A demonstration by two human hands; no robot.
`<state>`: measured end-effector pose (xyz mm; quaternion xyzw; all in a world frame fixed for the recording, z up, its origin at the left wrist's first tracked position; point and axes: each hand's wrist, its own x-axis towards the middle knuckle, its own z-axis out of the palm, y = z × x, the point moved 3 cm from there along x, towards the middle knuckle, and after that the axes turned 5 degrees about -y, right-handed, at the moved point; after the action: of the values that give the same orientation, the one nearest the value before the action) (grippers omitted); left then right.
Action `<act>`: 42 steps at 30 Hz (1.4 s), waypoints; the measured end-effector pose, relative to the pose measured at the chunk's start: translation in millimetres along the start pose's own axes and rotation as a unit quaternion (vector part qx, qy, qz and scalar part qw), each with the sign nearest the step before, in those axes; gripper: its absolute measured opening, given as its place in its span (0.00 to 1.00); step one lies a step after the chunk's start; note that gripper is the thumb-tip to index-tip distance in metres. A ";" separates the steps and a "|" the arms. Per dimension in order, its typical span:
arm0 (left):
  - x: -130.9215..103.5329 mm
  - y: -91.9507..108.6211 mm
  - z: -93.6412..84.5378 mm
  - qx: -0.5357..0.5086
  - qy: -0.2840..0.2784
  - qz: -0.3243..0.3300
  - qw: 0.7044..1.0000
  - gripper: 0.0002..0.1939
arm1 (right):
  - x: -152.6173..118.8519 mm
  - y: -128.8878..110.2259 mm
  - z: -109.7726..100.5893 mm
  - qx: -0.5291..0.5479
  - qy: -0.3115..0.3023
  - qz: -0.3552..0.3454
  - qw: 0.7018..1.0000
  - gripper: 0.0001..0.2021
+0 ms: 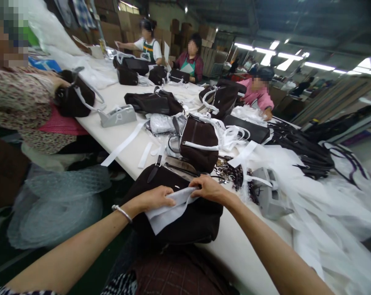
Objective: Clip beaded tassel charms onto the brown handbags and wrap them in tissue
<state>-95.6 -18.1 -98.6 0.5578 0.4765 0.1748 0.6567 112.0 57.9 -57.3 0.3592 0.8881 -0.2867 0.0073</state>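
Note:
A dark brown handbag (188,225) lies at the near table edge, in front of my body. Across its upper side is a sheet of white tissue-like wrapping (170,213). My left hand (157,198) pinches the sheet's left part between thumb and fingers. At the sheet's upper right corner, my right hand (208,189) grips it with bent fingers. The bag's strap (154,170) with a metal ring sticks up at its left end. Just beyond stands another brown handbag (200,143) with a white-wrapped handle.
Grey tape dispensers stand at the right (271,194) and far left (119,116). Metal key rings and fittings (228,170) lie beside the second bag. White sheets (320,196) cover the right side. A bubble wrap roll (59,217) sits on the floor at left. Several co-workers sit around the table.

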 end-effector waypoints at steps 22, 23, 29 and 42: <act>-33.5 5.3 4.9 0.253 0.189 0.182 0.931 0.15 | 14.4 -38.0 39.2 -0.031 0.050 -0.042 0.997 0.17; -37.3 5.1 5.6 0.257 0.180 0.188 0.931 0.11 | 14.8 -36.6 40.6 -0.034 0.047 -0.046 0.997 0.19; -47.2 2.5 10.1 0.300 0.195 0.095 0.929 0.16 | 21.1 -30.1 46.6 -0.087 0.025 -0.072 0.993 0.20; -37.1 -9.7 -1.2 0.122 0.052 -0.010 0.991 0.18 | 13.5 -34.5 45.0 -0.080 0.080 -0.085 0.990 0.21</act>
<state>-117.5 -48.7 -91.2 0.6191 0.5333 0.1370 0.5599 71.1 23.4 -80.4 0.3028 0.9332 -0.1846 -0.0589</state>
